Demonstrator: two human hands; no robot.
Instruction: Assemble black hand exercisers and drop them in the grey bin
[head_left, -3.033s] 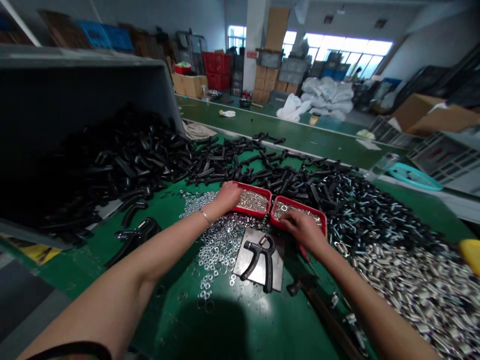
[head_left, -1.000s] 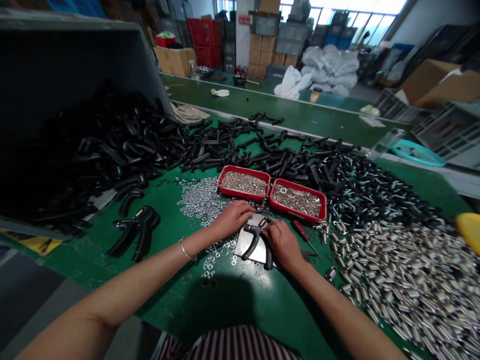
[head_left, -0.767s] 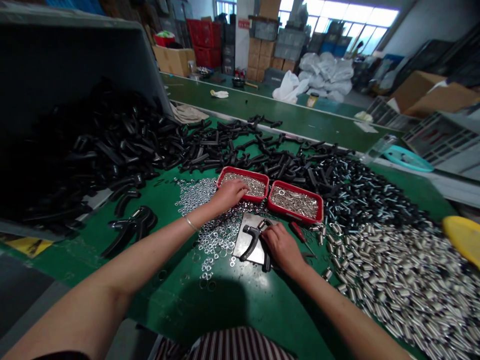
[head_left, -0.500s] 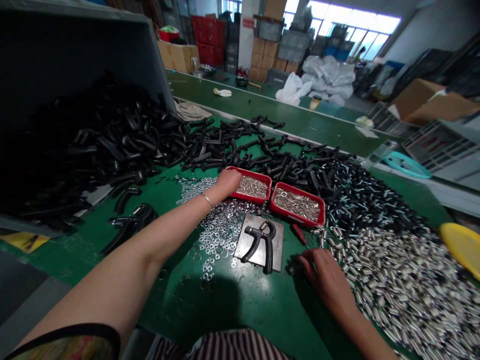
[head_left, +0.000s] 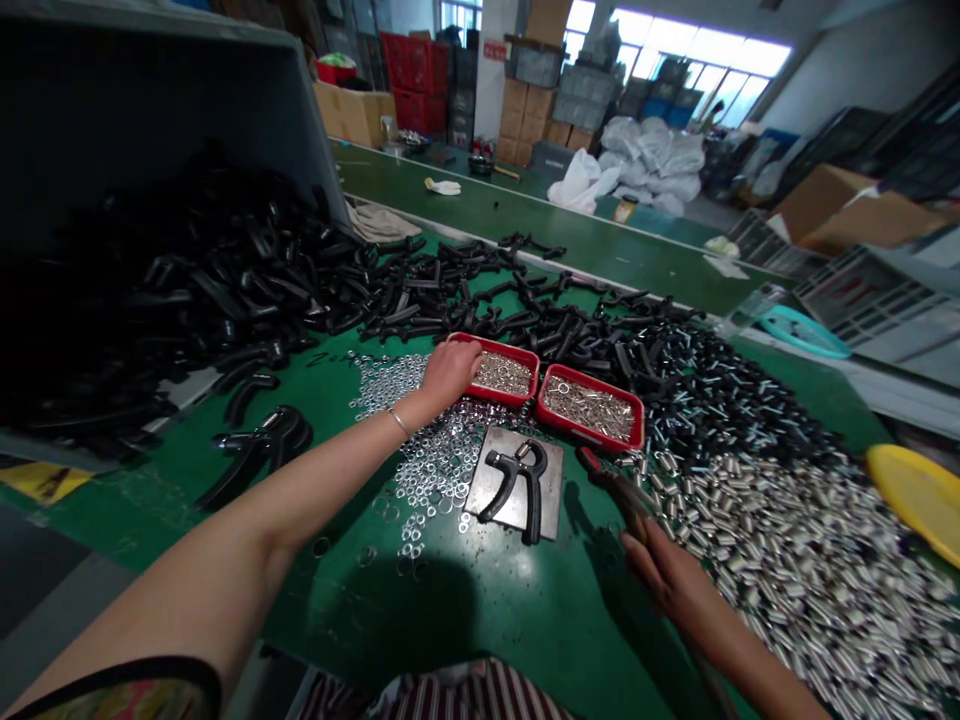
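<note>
Bright red trays (head_left: 499,349), a black grip trainer (head_left: 517,490), a green workbench (head_left: 510,620), maroon-and-white striped cloth (head_left: 457,695)

Your right hand (head_left: 667,580) has left the metal plate (head_left: 551,500) and now lifts the hammer (head_left: 630,505) off the counter (head_left: 525,610); your left hand (head_left: 448,375) rests at the red tray (head_left: 501,349).

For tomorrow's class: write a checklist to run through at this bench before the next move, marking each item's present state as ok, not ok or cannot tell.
1. Left hand at the left tray: ok, on its near corner.
2. Right hand on the hammer: ok, around the handle.
3. Hammer grip firm: cannot tell, blurred.
4. Hand grip flat on the steel plate: ok.
5. Plate edges free of loose washers: not ok, they reach its left edge.
6. Screwdriver apart from the hammer: cannot tell, blurred.
</note>
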